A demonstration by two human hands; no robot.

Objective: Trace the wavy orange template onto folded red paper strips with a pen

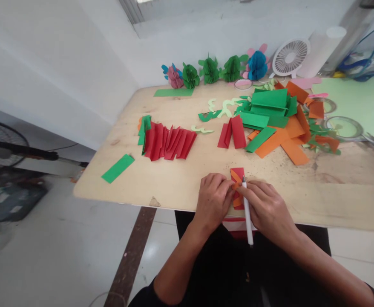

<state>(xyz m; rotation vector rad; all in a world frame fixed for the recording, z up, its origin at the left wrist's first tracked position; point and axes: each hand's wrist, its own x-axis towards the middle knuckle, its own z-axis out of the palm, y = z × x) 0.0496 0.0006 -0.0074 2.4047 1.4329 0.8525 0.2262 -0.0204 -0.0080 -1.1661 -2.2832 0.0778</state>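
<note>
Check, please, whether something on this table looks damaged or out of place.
The wooden table has a rough brown patch at its front edge, where the surface looks chipped. Also, one green paper strip lies slanted and alone, near the left edge.

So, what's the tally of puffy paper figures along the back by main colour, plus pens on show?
Pink figure: 1
Green figures: 3
Blue figure: 1
White pen: 1
Total: 6
</note>
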